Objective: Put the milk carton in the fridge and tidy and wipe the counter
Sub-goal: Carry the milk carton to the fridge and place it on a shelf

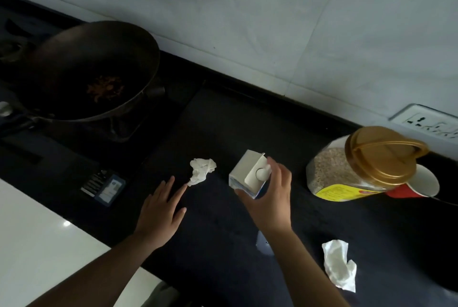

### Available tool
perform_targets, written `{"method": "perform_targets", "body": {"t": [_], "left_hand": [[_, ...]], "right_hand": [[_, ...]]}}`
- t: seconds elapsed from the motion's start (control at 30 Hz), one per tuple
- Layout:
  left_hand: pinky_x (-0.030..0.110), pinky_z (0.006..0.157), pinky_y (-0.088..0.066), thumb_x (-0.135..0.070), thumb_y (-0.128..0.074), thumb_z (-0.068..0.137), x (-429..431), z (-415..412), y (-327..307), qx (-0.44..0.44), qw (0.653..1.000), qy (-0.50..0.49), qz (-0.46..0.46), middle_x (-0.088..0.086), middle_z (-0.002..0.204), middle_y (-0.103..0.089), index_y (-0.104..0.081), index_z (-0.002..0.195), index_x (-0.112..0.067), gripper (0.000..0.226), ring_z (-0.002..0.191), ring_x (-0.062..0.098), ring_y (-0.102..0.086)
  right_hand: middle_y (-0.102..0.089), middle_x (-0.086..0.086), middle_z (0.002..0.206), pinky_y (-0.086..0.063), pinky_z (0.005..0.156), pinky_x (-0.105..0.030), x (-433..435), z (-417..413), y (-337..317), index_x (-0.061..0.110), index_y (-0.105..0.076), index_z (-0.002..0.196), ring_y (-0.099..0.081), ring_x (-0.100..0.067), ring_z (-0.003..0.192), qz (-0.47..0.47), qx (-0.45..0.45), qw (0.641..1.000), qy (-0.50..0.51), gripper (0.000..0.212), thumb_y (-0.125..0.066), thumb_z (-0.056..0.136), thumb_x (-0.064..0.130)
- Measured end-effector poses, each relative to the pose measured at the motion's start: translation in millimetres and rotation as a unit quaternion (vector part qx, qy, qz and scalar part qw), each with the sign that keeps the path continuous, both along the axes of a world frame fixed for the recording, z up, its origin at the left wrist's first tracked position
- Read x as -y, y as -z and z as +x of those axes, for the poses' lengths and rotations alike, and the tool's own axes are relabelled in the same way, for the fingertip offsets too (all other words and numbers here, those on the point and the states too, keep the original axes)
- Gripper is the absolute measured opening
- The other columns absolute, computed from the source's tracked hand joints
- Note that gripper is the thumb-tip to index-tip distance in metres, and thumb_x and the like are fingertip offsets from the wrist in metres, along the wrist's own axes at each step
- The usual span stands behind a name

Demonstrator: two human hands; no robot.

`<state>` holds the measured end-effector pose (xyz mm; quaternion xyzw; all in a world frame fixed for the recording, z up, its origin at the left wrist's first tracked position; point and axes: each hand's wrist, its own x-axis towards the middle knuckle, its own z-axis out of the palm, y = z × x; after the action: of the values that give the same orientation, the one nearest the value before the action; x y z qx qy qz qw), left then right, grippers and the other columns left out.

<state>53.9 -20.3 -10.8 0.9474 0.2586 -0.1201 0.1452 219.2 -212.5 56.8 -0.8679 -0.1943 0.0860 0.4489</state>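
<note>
Milk carton (pixel 248 175), upright on the black counter (pixel 223 244) near the middle, is the thing in hand, yet the biggest object is the dark wok (pixel 91 69) far left on the stove, holding brown scraps. Right of the carton stands a gold-lidded grain jar (pixel 359 165), touching a red cup (pixel 418 186) behind it. The right hand (pixel 269 195) wraps the carton's top, thumb near and fingers far, seemingly ready to lift it toward the fridge. The left hand (pixel 161 210) lies spread and empty, one fingertip touching a crumpled tissue (pixel 201 167), probably to gather it. Another tissue (pixel 339 264) lies near right.
</note>
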Motion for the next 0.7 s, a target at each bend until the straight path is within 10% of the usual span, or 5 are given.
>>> {"method": "perform_targets", "body": {"t": [0.2,0.57,0.7], "left_hand": [[0.050,0.107,-0.031,-0.060,-0.013,0.079,15,-7,-2,-0.007,0.999,-0.037,-0.006,0.007,0.157,-0.015,-0.027,0.144,-0.030,0.073,0.144,0.027,-0.014],[0.039,0.114,-0.023,-0.065,-0.008,0.072,51,-57,-19,-0.007,0.994,-0.081,-0.069,0.001,0.158,-0.008,-0.022,0.146,-0.031,0.083,0.145,0.021,-0.006],[0.035,0.113,-0.025,-0.066,-0.016,0.072,61,-88,-32,0.036,0.983,-0.126,-0.127,0.003,0.154,-0.025,-0.026,0.145,-0.027,0.083,0.142,0.020,-0.021]], "right_hand": [[-0.046,0.011,0.117,-0.036,0.073,0.001,9,13,-6,0.031,-0.042,0.119,-0.042,0.016,0.100,0.024,-0.052,0.998,-0.018,0.071,-0.082,0.062,0.023],[-0.047,0.011,0.119,-0.049,0.089,-0.032,12,-25,-3,0.035,-0.040,0.118,-0.048,-0.006,0.111,0.069,-0.141,0.985,-0.066,0.072,-0.081,0.059,0.037],[-0.046,0.011,0.117,-0.046,0.082,-0.020,7,-60,-12,0.034,-0.041,0.116,-0.049,-0.005,0.108,0.022,-0.140,0.981,-0.134,0.063,-0.080,0.066,0.033]]}}
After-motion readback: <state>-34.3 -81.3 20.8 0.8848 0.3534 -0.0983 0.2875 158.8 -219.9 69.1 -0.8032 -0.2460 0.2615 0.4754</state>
